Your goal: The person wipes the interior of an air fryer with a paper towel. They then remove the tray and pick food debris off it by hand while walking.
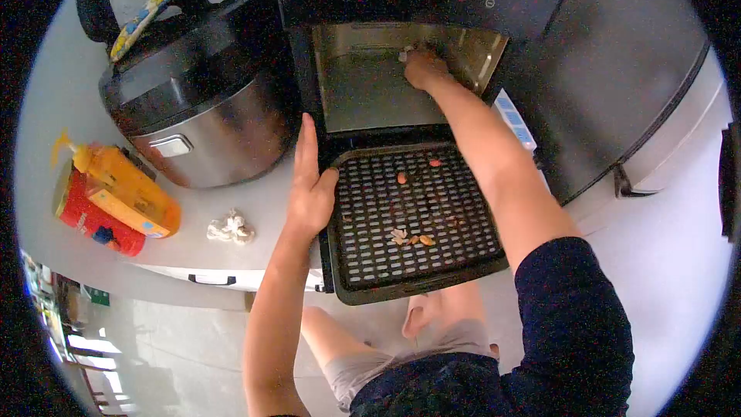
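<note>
My right hand (426, 69) reaches inside the open black oven (370, 89), its fingers closed on a small pale wad (404, 54) that looks like tissue. On the left, my left hand (312, 189) rests against the side of the oven and the tray's left edge, fingers stretched out and holding nothing. Between my arms a black perforated tray (417, 292) extends from the oven's front. Small reddish and pale food bits (413, 239) lie on its slotted surface.
A steel and black cooker (224, 123) with a patterned cloth (170, 0) stands at the left. Near it are an orange bottle (127, 189), a red can (96, 216) and a crumpled white tissue (231, 228). A dark round-edged surface (610, 69) lies at right.
</note>
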`<state>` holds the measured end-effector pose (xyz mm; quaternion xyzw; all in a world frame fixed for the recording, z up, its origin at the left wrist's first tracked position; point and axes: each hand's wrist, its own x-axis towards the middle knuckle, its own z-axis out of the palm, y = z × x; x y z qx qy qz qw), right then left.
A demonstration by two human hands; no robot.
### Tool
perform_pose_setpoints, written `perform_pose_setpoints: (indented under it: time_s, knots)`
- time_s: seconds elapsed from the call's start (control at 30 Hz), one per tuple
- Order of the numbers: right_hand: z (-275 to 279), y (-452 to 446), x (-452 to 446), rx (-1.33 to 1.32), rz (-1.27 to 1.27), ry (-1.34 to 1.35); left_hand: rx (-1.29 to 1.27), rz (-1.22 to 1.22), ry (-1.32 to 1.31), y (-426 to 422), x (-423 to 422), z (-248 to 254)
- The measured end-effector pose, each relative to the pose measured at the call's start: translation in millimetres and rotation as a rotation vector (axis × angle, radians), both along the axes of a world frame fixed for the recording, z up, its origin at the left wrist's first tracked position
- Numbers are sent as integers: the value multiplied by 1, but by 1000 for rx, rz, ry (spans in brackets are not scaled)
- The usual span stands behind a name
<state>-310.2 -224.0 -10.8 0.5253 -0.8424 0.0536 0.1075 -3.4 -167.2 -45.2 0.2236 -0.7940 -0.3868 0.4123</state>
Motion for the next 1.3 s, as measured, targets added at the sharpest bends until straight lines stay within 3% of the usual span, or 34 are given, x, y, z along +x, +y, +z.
perform_pose_setpoints:
  time_s: [0.03, 0.07, 0.2, 0.37, 0.5, 0.57, 0.7, 0.9, 1.03, 1.2, 1.3]
  knots:
    - [8, 10, 11, -50, -89, -79, -3, 1, 11, -1, -2, -1]
    - [38, 32, 40, 282, -16, 95, -8, -10, 22, -3, -3, -5]
    - [24, 20, 34, 74, -109, -11, -53, 36, -40, -1, 2, -1]
    - [28, 29, 43, 244, -88, 218, -33, 21, -8, -4, -1, -5]
    - [29, 59, 56, 193, -71, 139, -81, 24, 1, -6, -2, -7]
    - [27, 78, 61, 343, -5, 206, -89, 24, -8, -6, -2, -7]
    - [25, 112, 73, 357, 122, 310, -54, 31, -38, -2, 0, -4]
    - [42, 69, 65, 262, 17, -17, -67, 36, -47, -2, 0, -2]
    - [0, 1, 38, 127, 129, -78, -45, -2, -20, -2, 0, -3]
    - [4, -24, 78, -98, 170, -163, -74, 52, -62, -4, -1, -3]
    - [-10, -51, 85, -184, 374, -267, -96, 40, -35, -2, -1, -2]
